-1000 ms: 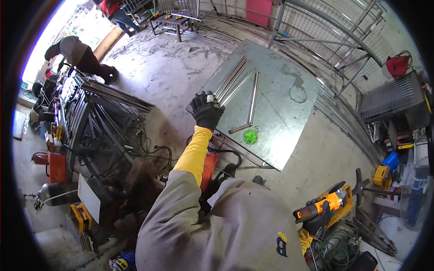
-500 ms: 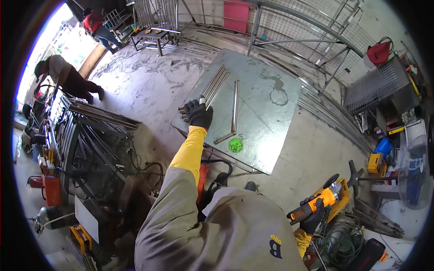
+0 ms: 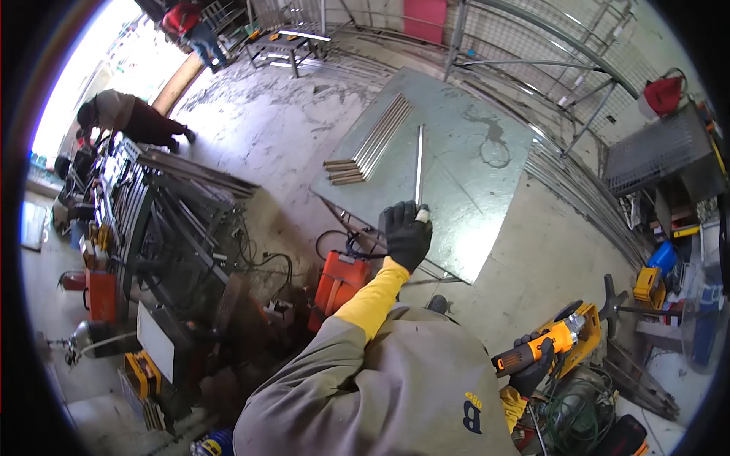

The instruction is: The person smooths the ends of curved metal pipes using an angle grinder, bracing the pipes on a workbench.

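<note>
My left hand (image 3: 408, 235), in a dark glove with a yellow cuff, is at the near edge of the metal-topped table (image 3: 464, 205), over the lower end of a single metal bar (image 3: 420, 163). Its fingers are bent and what they grip is hidden. Left of the bar lie several bent metal bars (image 3: 380, 140) side by side. At the lower right, my right hand (image 3: 532, 365), also gloved, is wrapped round a yellow and black angle grinder (image 3: 541, 346) held clear of the table.
Two people, one bent over (image 3: 125, 118) and one in red (image 3: 182, 19), are at the upper left. A rack of metal bars (image 3: 190, 205) stands left, an orange case (image 3: 338, 285) near the table. Green cables (image 3: 574, 410) lie lower right.
My left hand has left the stacked bars and moved right and toward me, to the single bar's lower end. My right hand still holds the grinder. The view has shifted slightly.
</note>
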### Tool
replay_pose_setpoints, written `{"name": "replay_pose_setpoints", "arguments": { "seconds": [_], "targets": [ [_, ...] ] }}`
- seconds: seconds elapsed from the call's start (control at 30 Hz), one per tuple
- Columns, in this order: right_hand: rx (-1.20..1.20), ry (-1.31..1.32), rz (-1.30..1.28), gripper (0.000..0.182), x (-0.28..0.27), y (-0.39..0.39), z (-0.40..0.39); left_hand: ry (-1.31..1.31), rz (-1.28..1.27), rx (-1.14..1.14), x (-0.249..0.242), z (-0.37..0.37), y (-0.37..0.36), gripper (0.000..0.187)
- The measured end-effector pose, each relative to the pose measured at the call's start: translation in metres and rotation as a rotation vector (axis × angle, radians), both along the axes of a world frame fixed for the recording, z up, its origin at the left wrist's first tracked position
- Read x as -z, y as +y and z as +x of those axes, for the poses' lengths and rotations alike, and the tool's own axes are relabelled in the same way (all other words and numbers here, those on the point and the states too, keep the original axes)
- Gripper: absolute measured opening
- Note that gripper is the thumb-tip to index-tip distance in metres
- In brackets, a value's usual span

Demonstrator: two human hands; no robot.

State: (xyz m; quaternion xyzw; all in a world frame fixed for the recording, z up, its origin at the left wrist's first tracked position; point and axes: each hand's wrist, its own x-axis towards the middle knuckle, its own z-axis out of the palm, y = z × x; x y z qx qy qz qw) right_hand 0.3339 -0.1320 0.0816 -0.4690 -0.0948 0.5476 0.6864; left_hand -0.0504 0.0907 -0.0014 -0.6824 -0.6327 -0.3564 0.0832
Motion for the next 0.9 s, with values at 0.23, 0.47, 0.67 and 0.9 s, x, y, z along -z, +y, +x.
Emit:
{"name": "replay_pose_setpoints", "arguments": {
  "seconds": [0.23,0.47,0.67,0.9],
  "targets": [
    [-0.056,-0.040,-0.045,0.038,-0.027,0.024,-0.017,-0.008,-0.045,0.026,-0.009,-0.004,-0.003,0.037],
    [-0.158,-0.022,-0.019,0.041,-0.031,0.040,-0.018,0.007,-0.049,-0.008,-0.004,-0.001,-0.003,0.038],
    [-0.226,-0.014,-0.018,0.046,-0.025,0.047,-0.010,0.030,-0.064,-0.018,-0.001,-0.001,-0.004,0.042],
    [-0.246,-0.025,-0.048,0.051,-0.020,0.052,0.004,0.080,-0.128,-0.023,0.004,0.000,-0.004,0.045]
  ]
}}
